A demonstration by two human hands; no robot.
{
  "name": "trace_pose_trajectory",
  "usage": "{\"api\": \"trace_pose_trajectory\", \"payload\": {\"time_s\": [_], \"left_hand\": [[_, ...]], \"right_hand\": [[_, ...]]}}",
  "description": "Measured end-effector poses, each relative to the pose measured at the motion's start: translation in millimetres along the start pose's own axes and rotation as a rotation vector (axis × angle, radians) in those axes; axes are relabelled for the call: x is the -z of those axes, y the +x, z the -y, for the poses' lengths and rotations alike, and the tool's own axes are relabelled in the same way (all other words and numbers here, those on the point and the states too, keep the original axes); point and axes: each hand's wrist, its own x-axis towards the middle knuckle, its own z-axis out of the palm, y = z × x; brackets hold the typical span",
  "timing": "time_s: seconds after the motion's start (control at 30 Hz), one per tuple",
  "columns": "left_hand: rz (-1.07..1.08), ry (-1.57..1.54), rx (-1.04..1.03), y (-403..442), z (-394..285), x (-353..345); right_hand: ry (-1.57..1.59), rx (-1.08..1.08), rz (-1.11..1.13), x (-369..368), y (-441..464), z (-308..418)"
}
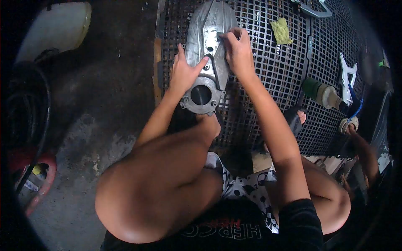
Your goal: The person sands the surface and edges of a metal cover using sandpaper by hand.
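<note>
A long grey metal engine cover [194, 39] with a round opening at its near end lies on a black grid surface. My left hand [184, 73] grips its left edge, the thumb laid across the face and the index finger stretched along the side. With fingertips pinched, my right hand [240, 52] presses a small dark flat piece [220, 36], perhaps folded sandpaper, against the cover's shiny raised middle. Part of that piece is hidden by the fingers.
A yellow cloth [282, 31] lies on the grid [268, 62] to the right. Beyond it are a green-and-cream bottle [320, 92], a white metal bracket [348, 75] and another person's hand [349, 127]. A pale container [63, 27] and a red tube [48, 175] are at left.
</note>
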Motion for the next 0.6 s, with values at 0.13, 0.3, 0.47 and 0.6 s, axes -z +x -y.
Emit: {"api": "trace_pose_trajectory", "payload": {"time_s": [0.13,0.3,0.47,0.6], "left_hand": [[0.006,0.008,0.003,-1,1,-1],[-0.002,-0.007,0.025,0,1,-1],[0.028,0.007,0.043,1,2,0],[-0.007,0.018,-0.004,1,6,-6]], "right_hand": [[-0.008,0.054,0.006,2,3,-6],[0.016,0.038,0.056,19,-36,22],[-0.015,-0.019,0.033,14,-47,24],[-0.022,-0.082,-0.066,3,-34,16]]}}
